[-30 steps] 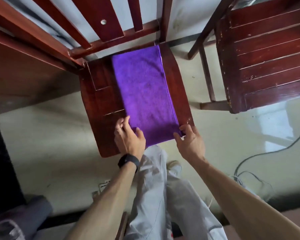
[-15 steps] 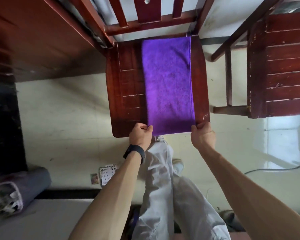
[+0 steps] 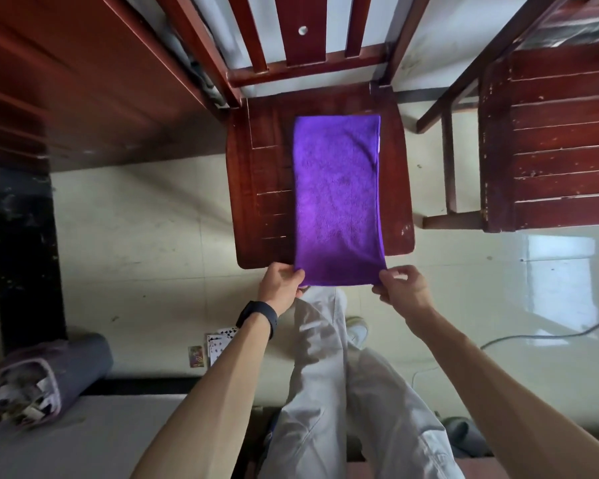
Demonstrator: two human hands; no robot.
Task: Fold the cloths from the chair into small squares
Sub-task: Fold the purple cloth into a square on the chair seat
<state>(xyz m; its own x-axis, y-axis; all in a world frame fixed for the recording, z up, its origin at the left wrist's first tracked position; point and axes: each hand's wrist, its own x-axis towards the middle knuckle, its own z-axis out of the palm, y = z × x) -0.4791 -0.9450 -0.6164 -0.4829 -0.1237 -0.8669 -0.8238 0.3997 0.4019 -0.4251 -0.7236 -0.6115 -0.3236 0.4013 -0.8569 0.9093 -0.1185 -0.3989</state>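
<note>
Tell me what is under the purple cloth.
The purple cloth lies on the wooden chair seat; its near end overhangs the front edge, pinched by the left hand and right hand. Anything beneath its layers is hidden.

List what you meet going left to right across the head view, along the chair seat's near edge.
Black post → left hand → purple cloth → right hand → bright patch on the floor.
</note>
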